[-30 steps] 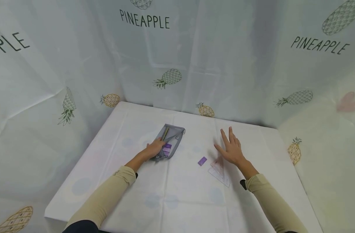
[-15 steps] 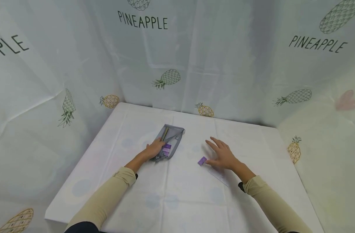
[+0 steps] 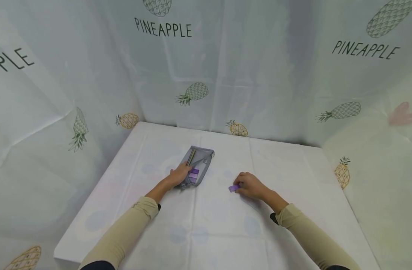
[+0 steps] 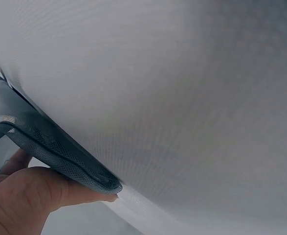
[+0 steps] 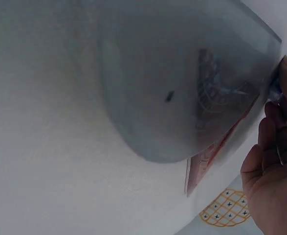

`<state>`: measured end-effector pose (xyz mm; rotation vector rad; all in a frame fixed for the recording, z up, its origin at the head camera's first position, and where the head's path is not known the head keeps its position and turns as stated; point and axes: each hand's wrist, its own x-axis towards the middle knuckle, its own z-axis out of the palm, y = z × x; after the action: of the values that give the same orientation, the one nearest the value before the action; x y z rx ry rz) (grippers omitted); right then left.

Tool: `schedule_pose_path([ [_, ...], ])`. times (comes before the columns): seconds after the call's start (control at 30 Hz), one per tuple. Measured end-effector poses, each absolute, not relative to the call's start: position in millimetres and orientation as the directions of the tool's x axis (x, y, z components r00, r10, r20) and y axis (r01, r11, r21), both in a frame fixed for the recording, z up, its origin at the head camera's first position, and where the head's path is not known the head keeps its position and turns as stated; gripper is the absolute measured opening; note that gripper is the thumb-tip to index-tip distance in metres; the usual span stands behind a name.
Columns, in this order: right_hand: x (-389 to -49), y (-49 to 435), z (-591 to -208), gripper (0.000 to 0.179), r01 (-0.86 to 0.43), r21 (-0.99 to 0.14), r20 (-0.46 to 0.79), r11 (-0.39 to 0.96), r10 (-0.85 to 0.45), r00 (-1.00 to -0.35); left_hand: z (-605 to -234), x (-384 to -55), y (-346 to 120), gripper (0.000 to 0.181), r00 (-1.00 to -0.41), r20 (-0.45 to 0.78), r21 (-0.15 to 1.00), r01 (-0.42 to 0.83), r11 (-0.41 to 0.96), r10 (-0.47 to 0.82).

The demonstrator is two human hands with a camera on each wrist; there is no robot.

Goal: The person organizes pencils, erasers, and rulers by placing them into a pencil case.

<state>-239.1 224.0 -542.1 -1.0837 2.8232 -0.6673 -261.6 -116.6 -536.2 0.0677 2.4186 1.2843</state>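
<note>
A grey mesh pencil case (image 3: 203, 151) lies with its top spread apart, and my left hand (image 3: 180, 175) grips its near left side. Inside it are striped pencils (image 3: 191, 156) and purple-and-white pieces (image 3: 193, 175). The left wrist view shows my thumb stretched along the edge of the case. To the right, my right hand (image 3: 251, 186) pinches a small purple block (image 3: 232, 188) by its right end, low over the table. In the right wrist view, a pinkish clear triangle ruler (image 5: 197, 176) lies close to that hand, partly behind a larger grey see-through shape with a rounded edge (image 5: 153, 132).
A white cloth (image 3: 179, 225) with faint blue dots covers the table. Behind and at both sides hangs a pale curtain (image 3: 260, 75) printed with pineapples, meeting the table's back edge.
My right hand has come down and left from above the rulers, its spread fingers drawing together onto the purple block, which is tilted slightly. My left hand has stayed on the pencil case.
</note>
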Motion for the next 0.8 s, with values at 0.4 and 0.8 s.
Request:
schedule_pose_path([
  [0.4,-260,174,-537,0.019,-0.514,-0.463,0.130,0.723,-0.518,-0.845,-536,-260,-118,0.066,-0.919,-0.337,0.798,-0.162,0.581,0.207],
  [0.8,-292,105,-539,0.016,-0.421,-0.522,0.123,0.742,-0.422,-0.898,-535,-259,-122,0.061,-0.929,-0.292,0.816,-0.117,0.565,0.229],
])
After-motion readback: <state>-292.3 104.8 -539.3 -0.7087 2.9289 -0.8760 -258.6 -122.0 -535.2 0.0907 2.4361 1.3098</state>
